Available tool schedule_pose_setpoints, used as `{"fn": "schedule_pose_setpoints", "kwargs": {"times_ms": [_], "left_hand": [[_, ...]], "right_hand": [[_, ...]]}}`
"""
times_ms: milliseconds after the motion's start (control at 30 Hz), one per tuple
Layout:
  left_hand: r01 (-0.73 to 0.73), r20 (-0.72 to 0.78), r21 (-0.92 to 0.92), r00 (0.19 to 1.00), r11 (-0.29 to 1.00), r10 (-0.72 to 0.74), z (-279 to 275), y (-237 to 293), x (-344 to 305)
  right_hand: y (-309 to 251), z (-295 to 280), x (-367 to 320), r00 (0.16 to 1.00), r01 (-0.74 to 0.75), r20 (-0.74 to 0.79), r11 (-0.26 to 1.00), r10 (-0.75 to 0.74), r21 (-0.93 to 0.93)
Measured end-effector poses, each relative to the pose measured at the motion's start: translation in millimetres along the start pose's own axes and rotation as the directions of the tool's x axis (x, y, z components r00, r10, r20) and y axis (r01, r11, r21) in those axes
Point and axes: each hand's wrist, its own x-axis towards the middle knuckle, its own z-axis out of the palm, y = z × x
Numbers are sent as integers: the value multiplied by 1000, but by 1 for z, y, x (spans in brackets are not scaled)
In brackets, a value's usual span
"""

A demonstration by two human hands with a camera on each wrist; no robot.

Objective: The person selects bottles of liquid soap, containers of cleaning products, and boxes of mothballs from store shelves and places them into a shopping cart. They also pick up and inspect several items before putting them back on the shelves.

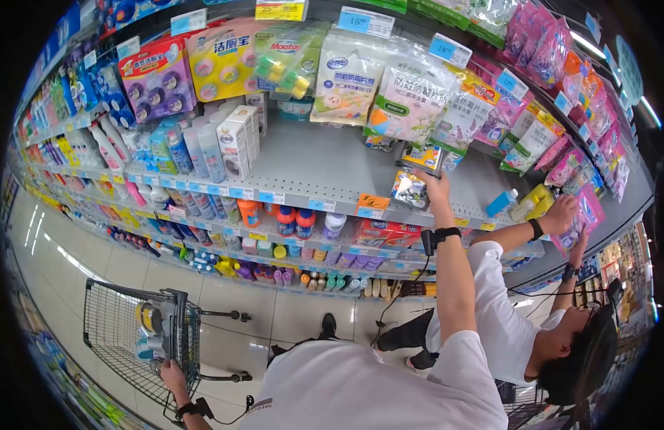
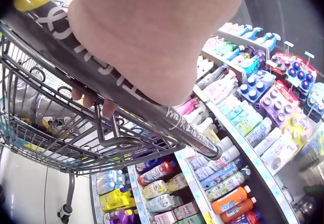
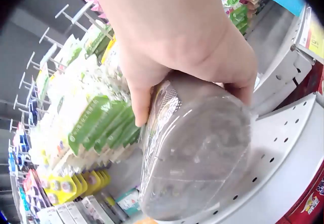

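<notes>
My right hand grips a film-wrapped grey see-through tub at the front edge of the grey shelf. The right wrist view shows the fingers and thumb spread over its sides. Just behind it stands a similar pack with a yellow label. Low on the left, my left hand holds the handle of a wire shopping cart, fingertips curling out beneath the bar. Inside the cart lies a grey-blue package with a yellow part.
Mothproofing tablet bags hang from hooks above the shelf. White boxes and spray cans stand to its left, a blue bottle to its right. Close on my right, another person handles a pink bag. Lower shelves hold bottles.
</notes>
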Motion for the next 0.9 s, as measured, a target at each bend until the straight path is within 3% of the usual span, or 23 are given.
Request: {"fn": "schedule_pose_setpoints", "kwargs": {"times_ms": [67, 200, 233, 300, 367, 433, 500, 533, 600, 667, 733, 800, 867, 900], "left_hand": [[57, 73, 0, 996, 998, -57, -14, 23, -10], [62, 14, 30, 998, 998, -62, -9, 20, -9], [71, 22, 16, 997, 997, -71, -2, 10, -5], [103, 19, -4, 995, 995, -103, -11, 30, -15], [93, -14, -49, 995, 994, -94, -12, 31, -16], [36, -107, -23, 993, 999, -38, 2, 18, -13], [5, -181, -5, 983, 1000, -6, 0, 26, -17], [57, -123, -16, 991, 998, -59, -5, 33, -18], [67, -134, -2, 989, 998, -67, -1, 29, -16], [102, -118, 1, 988, 995, -102, -8, 38, -19], [79, -144, -36, 986, 996, -83, -7, 37, -20], [86, -158, -25, 983, 996, -89, -8, 41, -24], [-5, -217, -60, 976, 998, -8, -6, 39, -25], [12, -228, -63, 973, 998, -26, -7, 38, -25]], "right_hand": [[-11, -7, -15, 991, -74, 127, 976, 48, 205], [-19, -32, -52, 979, -176, 147, 944, 139, 279], [-21, -37, -63, 977, -176, 164, 948, 135, 267], [-22, -47, -90, 1000, -30, -11, 999, 29, -24], [-13, -53, -130, 999, 11, 34, 971, -20, 240], [-17, -47, -205, 989, -133, 125, 819, 75, 559], [67, -52, -231, 939, -338, 274, 695, 206, 634], [100, -45, -245, 897, -440, 361, 596, 255, 672], [142, -17, -282, 760, -618, 635, 461, 141, 637], [160, 32, -312, 702, -688, 636, 533, 319, 492], [142, 87, -344, 505, -758, 828, 583, 244, 291], [90, 138, -383, 369, -729, 915, 661, 161, 178], [56, 182, -420, 249, -717, 962, 690, 113, 105], [45, 202, -434, 118, -735, 991, 677, 70, 40]]}}
